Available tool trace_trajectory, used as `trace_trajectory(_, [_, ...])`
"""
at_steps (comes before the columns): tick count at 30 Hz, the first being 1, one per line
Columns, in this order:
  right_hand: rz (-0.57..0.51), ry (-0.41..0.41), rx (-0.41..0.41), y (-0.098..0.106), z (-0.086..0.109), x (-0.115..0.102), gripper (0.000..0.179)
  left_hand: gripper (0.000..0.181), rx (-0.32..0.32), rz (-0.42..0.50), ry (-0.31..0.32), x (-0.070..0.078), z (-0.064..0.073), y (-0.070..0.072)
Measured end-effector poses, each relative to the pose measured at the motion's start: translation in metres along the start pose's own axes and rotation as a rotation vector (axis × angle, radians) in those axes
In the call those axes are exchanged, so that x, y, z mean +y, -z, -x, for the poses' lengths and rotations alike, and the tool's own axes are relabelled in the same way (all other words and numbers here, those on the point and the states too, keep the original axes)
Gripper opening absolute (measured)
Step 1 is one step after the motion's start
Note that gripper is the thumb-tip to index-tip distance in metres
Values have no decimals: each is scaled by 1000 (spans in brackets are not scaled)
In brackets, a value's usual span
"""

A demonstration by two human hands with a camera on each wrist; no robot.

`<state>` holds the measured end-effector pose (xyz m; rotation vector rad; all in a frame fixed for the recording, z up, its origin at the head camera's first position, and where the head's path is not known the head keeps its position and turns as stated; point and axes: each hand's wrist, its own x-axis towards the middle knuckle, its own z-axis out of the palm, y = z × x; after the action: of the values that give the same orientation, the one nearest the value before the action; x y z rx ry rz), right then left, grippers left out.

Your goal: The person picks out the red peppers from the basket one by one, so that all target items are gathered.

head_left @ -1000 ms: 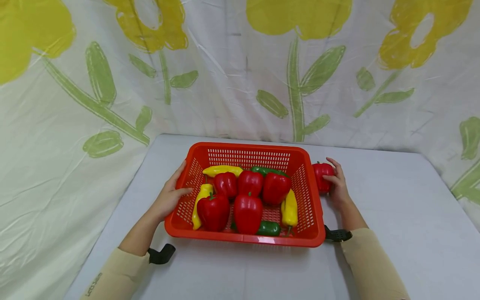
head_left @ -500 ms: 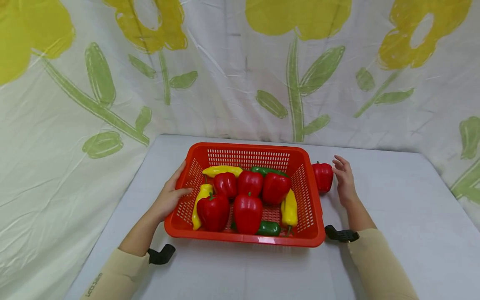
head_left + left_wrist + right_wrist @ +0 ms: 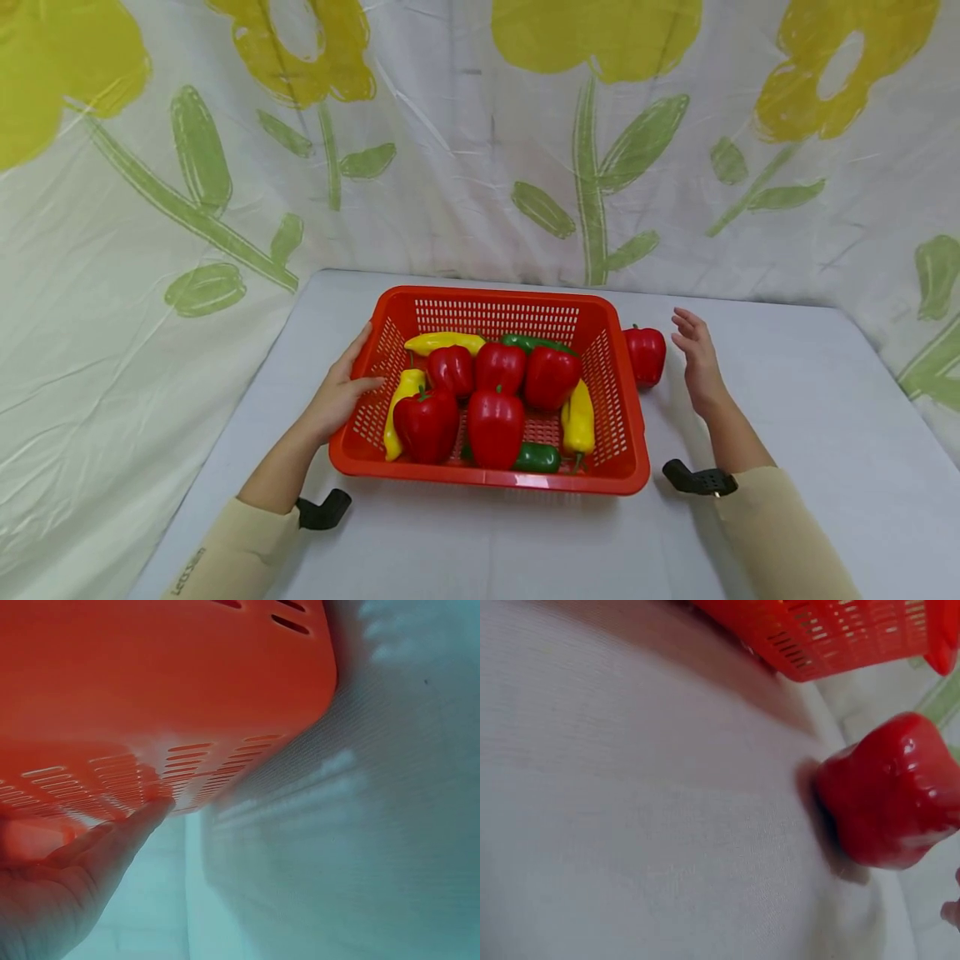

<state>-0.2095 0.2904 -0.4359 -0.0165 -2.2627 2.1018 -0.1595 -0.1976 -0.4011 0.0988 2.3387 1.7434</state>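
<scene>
My left hand (image 3: pixel 334 402) grips the left rim of a red plastic basket (image 3: pixel 495 476), thumb over the rim. In the left wrist view its fingers lie against the slotted outer wall (image 3: pixel 67 697). Inside the basket are several red bell peppers (image 3: pixel 496 427), yellow peppers (image 3: pixel 577 419) and green peppers (image 3: pixel 537 457). Another red bell pepper (image 3: pixel 646 357) stands upright on the table, just outside the right wall. My right hand (image 3: pixel 701 368) is to the right of that pepper, fingers extended and touching nothing. The right wrist view shows the lone pepper (image 3: pixel 889 795) apart from the fingertips.
A white cloth covers the table (image 3: pixel 795 417). Behind it hangs a pale curtain (image 3: pixel 450 200) with yellow flowers and green leaves. Black wrist mounts (image 3: pixel 699 480) project from both forearms.
My right hand has let go of the red bell pepper outside the basket and moved away to the right. That pepper stays beside the basket. The left hand has not moved.
</scene>
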Motion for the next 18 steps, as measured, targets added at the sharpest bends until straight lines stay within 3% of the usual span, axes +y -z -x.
trace_trajectory(10, [224,-62,-98,2,13,-22,62,77,-4,5,-8,0,0,-1])
trace_trajectory(18, [263,-18,-49,-10,22,-46,64,76,5,-6,2,-2,-2,0])
